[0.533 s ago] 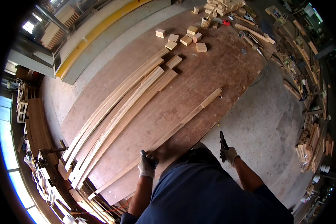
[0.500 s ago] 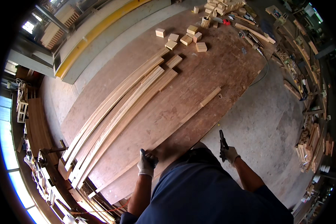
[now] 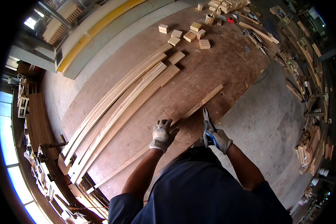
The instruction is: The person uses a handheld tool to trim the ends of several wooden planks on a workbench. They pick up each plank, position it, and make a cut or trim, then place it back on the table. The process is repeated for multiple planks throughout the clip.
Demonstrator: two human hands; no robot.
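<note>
A long, thin wooden strip (image 3: pixel 190 112) lies slantwise along the near side of the brown tabletop. My left hand (image 3: pixel 162 135), in a whitish glove, is over the strip's middle, with fingers extended and thumb apart. Whether the palm touches the wood cannot be made out. In my gloved right hand (image 3: pixel 221 140) is a pair of pliers (image 3: pixel 207 120) with blue on the handles. Its jaws point up and away, near the table's front edge and just short of the strip.
Several longer wooden strips (image 3: pixel 117 108) lie together farther left on the table (image 3: pixel 198 78). Wooden blocks (image 3: pixel 189 36) stand beyond them. At the far right are a corded power tool (image 3: pixel 254 39) and a red object (image 3: pixel 230 20). Concrete floor (image 3: pixel 257 119) borders the right edge.
My right hand has brought the pliers up and left, toward the strip. My left hand has moved right and forward along the strip, and its fingers are now spread.
</note>
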